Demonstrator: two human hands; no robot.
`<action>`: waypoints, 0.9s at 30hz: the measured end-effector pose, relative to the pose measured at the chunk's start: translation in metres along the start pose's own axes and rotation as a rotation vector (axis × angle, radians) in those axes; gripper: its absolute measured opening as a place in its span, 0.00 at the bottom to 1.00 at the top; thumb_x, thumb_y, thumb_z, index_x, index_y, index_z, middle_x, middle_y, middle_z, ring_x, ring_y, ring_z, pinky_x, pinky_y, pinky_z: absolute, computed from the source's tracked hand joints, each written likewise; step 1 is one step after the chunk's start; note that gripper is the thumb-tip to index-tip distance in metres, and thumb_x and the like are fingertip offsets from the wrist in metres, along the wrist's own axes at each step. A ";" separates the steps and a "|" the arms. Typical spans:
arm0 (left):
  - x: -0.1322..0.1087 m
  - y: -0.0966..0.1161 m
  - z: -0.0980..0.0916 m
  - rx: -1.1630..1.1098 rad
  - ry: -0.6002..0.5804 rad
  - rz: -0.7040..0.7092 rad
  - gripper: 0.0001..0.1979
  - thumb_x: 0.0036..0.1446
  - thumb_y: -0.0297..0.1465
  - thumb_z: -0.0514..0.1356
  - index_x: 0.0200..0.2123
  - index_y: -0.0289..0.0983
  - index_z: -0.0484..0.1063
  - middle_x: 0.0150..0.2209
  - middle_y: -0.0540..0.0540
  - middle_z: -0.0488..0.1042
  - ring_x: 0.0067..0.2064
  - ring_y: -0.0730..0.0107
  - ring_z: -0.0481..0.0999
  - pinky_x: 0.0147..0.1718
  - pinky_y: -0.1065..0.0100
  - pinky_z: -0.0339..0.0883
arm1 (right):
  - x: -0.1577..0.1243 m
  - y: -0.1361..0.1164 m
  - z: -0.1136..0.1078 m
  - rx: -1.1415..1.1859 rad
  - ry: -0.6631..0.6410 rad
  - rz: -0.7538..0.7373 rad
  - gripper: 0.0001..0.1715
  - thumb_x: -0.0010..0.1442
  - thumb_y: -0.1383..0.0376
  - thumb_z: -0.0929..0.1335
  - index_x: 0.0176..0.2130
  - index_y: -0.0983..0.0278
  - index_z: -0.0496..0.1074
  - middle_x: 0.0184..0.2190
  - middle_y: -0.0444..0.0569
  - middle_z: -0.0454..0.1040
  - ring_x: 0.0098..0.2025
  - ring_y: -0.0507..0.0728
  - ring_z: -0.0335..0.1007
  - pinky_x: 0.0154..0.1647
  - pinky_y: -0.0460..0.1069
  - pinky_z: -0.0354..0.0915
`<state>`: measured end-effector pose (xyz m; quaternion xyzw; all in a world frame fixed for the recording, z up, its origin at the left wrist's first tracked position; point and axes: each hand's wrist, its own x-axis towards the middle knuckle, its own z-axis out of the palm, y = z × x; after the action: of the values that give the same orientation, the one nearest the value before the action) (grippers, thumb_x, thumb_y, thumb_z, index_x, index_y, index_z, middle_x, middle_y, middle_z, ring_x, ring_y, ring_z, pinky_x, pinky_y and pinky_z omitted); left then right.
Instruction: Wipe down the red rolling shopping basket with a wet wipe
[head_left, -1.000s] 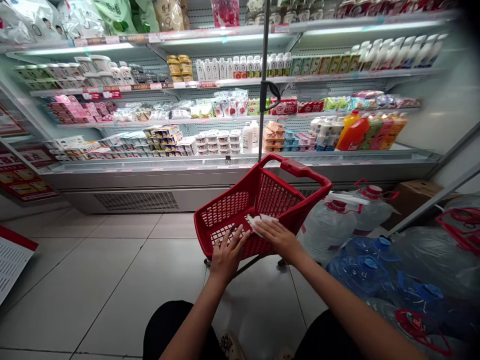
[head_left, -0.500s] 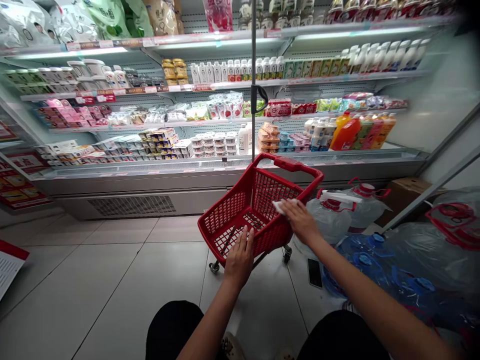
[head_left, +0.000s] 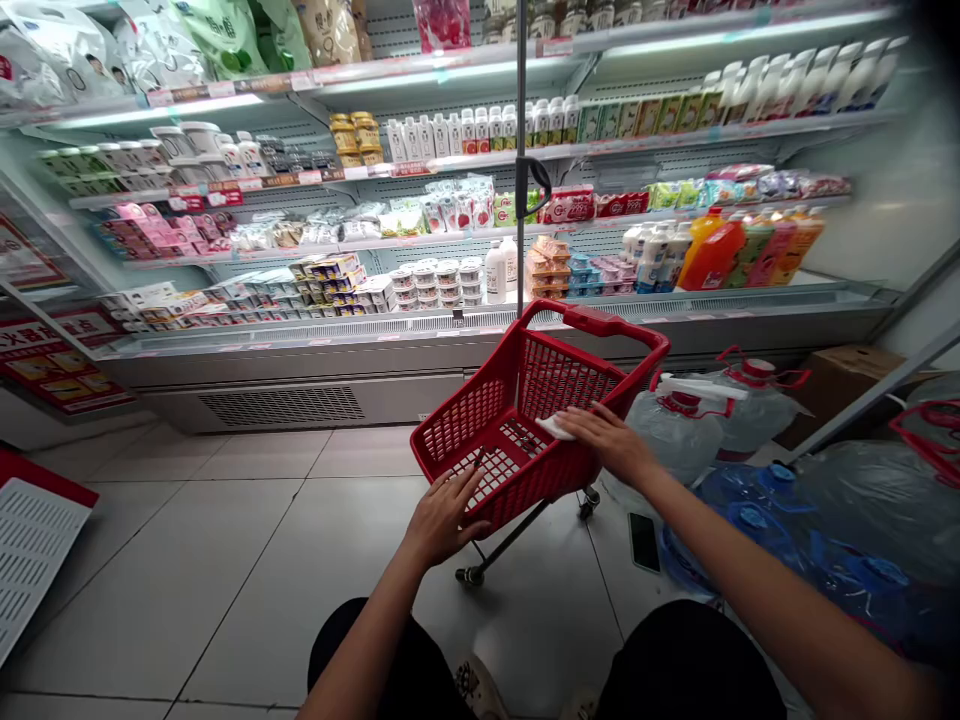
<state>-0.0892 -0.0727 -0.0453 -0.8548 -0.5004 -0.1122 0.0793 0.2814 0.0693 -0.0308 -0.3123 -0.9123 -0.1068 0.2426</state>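
A small red plastic shopping cart point(head_left: 487, 430) with a lattice basket stands in front of me on wheeled legs. My left hand point(head_left: 444, 518) lies over the basket's near left rim, fingers stretched and thumb apart, gripping nothing. On the right-hand rim, my right hand point(head_left: 606, 442) presses a folded white wipe point(head_left: 553, 428) that sticks out past its fingertips; whether it is cloth or paper I cannot tell. The cart's red handle point(head_left: 600, 322) rises at the far side, touched by neither hand.
Behind the cart runs an open refrigerated display point(head_left: 315, 350) stocked with dairy and drinks. Large water jugs point(head_left: 682, 435) and blue-capped bottles point(head_left: 780, 490) crowd the right. A phone point(head_left: 644, 542) lies on the tiled floor point(head_left: 247, 570). A red-and-white panel point(head_left: 37, 540) is at the left.
My left hand has shifted left along the near rim to the basket's corner. My right hand, with the wipe, has moved slightly down the right rim toward the inside. The cart appears turned slightly.
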 end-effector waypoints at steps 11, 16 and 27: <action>0.020 0.022 0.021 0.104 0.101 -0.173 0.39 0.70 0.43 0.56 0.76 0.43 0.42 0.65 0.39 0.71 0.55 0.57 0.79 0.58 0.57 0.66 | 0.013 -0.078 0.038 0.007 0.084 0.129 0.41 0.67 0.75 0.60 0.75 0.60 0.51 0.73 0.46 0.58 0.76 0.59 0.47 0.77 0.61 0.49; 0.029 0.052 0.029 0.076 0.171 -0.237 0.45 0.69 0.39 0.57 0.77 0.37 0.31 0.68 0.32 0.65 0.58 0.54 0.77 0.60 0.55 0.64 | 0.007 -0.156 0.047 0.122 0.060 -0.013 0.39 0.69 0.71 0.62 0.75 0.60 0.52 0.71 0.48 0.63 0.74 0.61 0.52 0.73 0.62 0.57; 0.031 0.010 0.010 0.082 0.052 -0.103 0.42 0.61 0.50 0.64 0.73 0.44 0.56 0.69 0.40 0.66 0.71 0.51 0.63 0.70 0.50 0.56 | -0.003 -0.026 0.028 0.067 0.011 0.234 0.30 0.72 0.70 0.57 0.67 0.55 0.66 0.66 0.47 0.71 0.70 0.56 0.61 0.73 0.65 0.53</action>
<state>-0.0649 -0.0485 -0.0469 -0.8209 -0.5455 -0.1177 0.1215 0.2568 0.0568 -0.0578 -0.4079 -0.8712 -0.0491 0.2687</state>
